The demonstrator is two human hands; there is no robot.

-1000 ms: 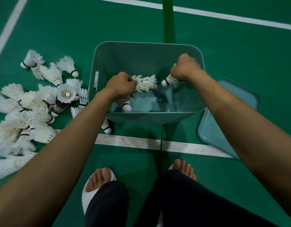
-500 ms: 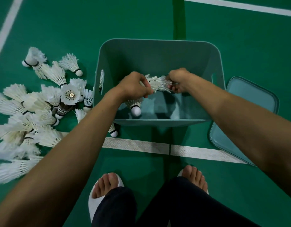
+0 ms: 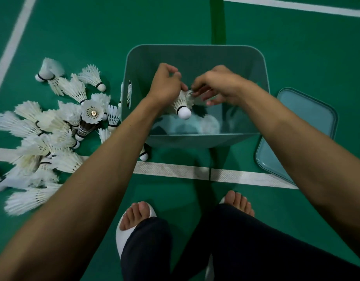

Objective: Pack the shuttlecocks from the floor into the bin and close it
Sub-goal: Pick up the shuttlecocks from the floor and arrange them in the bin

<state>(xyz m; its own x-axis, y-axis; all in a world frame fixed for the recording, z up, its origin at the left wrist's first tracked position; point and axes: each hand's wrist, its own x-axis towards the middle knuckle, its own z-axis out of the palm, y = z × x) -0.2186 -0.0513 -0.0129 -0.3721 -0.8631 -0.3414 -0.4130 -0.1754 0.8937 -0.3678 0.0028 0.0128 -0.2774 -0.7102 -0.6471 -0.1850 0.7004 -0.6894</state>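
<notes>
Shuttlecock [image 3: 182, 102] hanging inside the bin [image 3: 195, 47], cork down toward the near wall; left hand [image 3: 167, 86] nearer, fingers pinching its feathers from above; right hand [image 3: 219, 84] hovering just beside, fingers blurred, grip unclear; shuttlecock pile [image 3: 53, 128] lying left of bin

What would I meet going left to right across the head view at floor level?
Pile of shuttlecocks → left hand holding a shuttlecock over the bin → right hand → lid
</notes>
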